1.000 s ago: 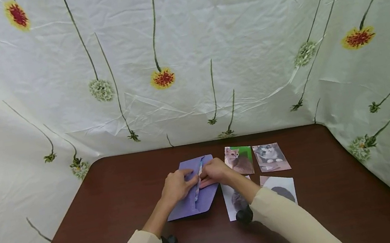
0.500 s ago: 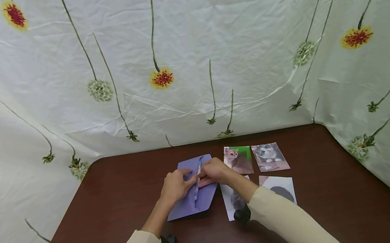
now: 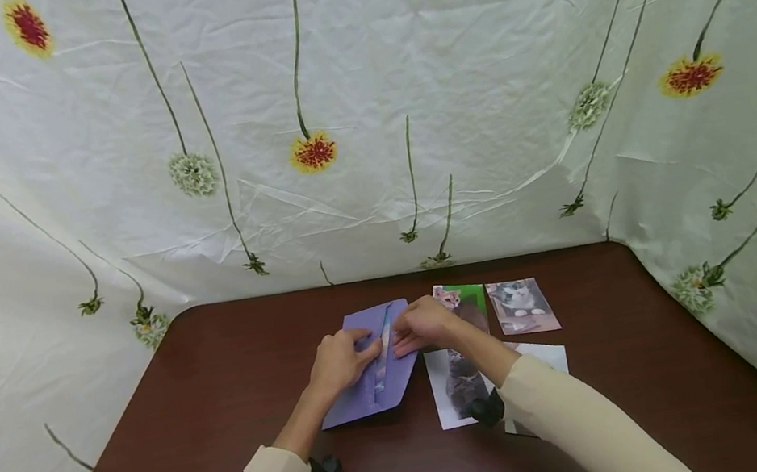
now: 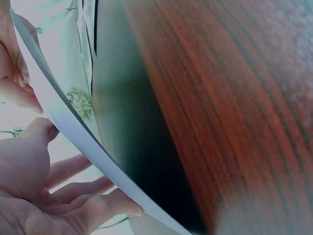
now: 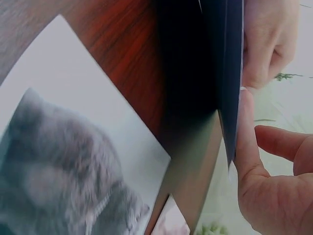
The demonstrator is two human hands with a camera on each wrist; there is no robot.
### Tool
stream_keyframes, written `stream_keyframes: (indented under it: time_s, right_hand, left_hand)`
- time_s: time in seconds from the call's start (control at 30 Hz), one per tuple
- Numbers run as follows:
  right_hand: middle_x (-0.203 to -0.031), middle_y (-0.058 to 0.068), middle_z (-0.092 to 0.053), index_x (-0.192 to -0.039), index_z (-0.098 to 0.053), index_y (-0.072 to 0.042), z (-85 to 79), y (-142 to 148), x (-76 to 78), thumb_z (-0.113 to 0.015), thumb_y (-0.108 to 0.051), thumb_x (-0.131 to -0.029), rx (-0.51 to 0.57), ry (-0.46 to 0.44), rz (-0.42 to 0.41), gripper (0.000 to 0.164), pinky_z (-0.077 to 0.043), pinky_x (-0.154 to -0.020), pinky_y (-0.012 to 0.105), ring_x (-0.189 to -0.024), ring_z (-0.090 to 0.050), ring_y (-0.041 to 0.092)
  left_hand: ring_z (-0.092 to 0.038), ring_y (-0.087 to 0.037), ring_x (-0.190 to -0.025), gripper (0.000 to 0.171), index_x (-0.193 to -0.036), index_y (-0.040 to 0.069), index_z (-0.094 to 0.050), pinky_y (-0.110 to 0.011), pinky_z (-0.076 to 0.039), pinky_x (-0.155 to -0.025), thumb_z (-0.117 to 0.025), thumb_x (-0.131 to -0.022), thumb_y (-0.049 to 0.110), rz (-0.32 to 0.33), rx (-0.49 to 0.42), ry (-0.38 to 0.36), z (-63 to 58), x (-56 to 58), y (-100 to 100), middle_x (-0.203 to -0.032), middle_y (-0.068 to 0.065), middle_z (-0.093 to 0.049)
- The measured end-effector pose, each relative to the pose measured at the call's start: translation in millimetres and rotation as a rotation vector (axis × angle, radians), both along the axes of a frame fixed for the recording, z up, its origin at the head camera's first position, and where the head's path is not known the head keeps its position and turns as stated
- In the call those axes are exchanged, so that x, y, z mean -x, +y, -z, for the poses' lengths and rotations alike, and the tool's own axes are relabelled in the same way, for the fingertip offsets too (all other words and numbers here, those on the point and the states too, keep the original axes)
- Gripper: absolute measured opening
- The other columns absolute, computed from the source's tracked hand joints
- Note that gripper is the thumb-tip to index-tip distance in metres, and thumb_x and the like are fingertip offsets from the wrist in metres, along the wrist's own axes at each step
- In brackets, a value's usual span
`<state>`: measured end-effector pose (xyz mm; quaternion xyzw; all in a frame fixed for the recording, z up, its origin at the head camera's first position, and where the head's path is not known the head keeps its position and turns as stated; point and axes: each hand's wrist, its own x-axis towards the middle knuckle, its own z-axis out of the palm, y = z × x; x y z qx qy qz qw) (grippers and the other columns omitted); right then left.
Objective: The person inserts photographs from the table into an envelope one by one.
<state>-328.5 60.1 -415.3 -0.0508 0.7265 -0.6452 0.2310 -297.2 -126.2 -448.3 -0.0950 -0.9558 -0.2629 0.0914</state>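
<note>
A lilac envelope (image 3: 356,406) lies aslant on the table, its narrow opening showing a strip of bluish patterned paper (image 3: 381,366). Spread over its left part is my left hand (image 3: 335,361), with thumb and forefinger touching the surface near that opening. My right hand (image 3: 428,321) rests at the right side of the envelope, and its fairly straight fingers touch the paper there. From the right wrist, the envelope (image 5: 227,73) appears edge-on, with a finger along its edge. The left wrist view also shows the envelope (image 4: 98,156) edge-on beside the left fingers.
Several cat pictures lie to the right: one with a green background (image 3: 473,295), one of a grey-and-white cat (image 3: 522,304), one of a grey cat (image 3: 463,386), and one partly under the right forearm (image 3: 551,357). A floral cloth (image 3: 353,68) hangs behind the dark table (image 3: 241,346).
My right hand has drawn slightly right and up from the envelope's opening, and its fingers have straightened. More of the bluish strip shows. My left hand stays almost where it was.
</note>
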Motion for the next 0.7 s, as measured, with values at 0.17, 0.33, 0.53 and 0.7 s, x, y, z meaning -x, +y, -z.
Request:
stream_keyframes:
  time_s: [0.17, 0.33, 0.53, 0.7]
  right_hand:
    - [-0.101, 0.031, -0.07, -0.123, -0.056, 0.022, -13.3, 15.7, -5.4, -0.051, -0.001, -0.099, -0.043, 0.009, -0.036, 0.034, -0.062, -0.077, 0.039, -0.075, -0.074, 0.024]
    - [-0.103, 0.029, -0.069, -0.128, -0.054, 0.019, -20.9, 31.9, -7.2, -0.05, -0.004, -0.101, -0.078, 0.028, -0.047, 0.036, -0.059, -0.085, 0.045, -0.079, -0.075, 0.025]
    - [-0.098, 0.028, -0.069, -0.122, -0.059, 0.016, -24.4, 53.8, -7.0, -0.052, -0.004, -0.1, -0.072, 0.062, 0.002, 0.03, -0.057, -0.089, 0.052, -0.075, -0.074, 0.025]
    - [-0.105, 0.033, -0.069, -0.125, -0.059, 0.016, -29.8, 73.8, -8.0, -0.054, -0.005, -0.1, -0.109, 0.091, 0.061, 0.033, -0.059, -0.087, 0.048, -0.077, -0.075, 0.026]
  left_hand:
    - [-0.071, -0.038, -0.105, 0.04, -0.119, 0.007, -0.077, -0.051, -0.057, -0.087, -0.071, -0.092, 0.036, -0.011, -0.009, -0.01, 0.2, -0.7, 1.3, -0.117, -0.018, -0.074]
    - [-0.07, -0.038, -0.11, 0.04, -0.12, 0.008, -0.076, -0.052, -0.055, -0.09, -0.071, -0.092, 0.036, -0.015, -0.012, -0.022, -0.1, -0.7, 1.2, -0.12, -0.018, -0.073]
    - [-0.07, -0.038, -0.111, 0.041, -0.12, 0.007, -0.076, -0.052, -0.056, -0.09, -0.07, -0.093, 0.036, -0.006, -0.014, -0.019, -0.1, -0.6, 0.4, -0.119, -0.019, -0.073]
    - [-0.07, -0.038, -0.109, 0.04, -0.12, 0.007, -0.076, -0.052, -0.056, -0.089, -0.07, -0.092, 0.036, 0.0, -0.006, -0.017, -0.6, -0.1, 0.5, -0.118, -0.019, -0.074]
